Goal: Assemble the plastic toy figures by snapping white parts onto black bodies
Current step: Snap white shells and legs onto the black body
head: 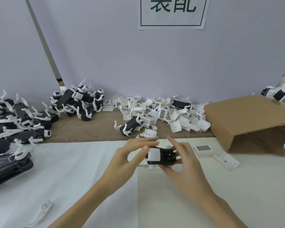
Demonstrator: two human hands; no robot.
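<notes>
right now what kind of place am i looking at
Probably a small toy-assembly workstation. A heap of loose white parts lies by the wall, piles of finished black-and-white figures sit to the left, and both hands hold one black body with a white part on it.

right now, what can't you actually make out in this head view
- Black body: its near and far sides are covered by the left hand and right hand; whether the white part has snapped on is unclear.
- Wall sign: top cut off by the frame edge.
- Cardboard box: inside not visible, right side cropped.
- Figures at far left: cropped and blurred.
</notes>
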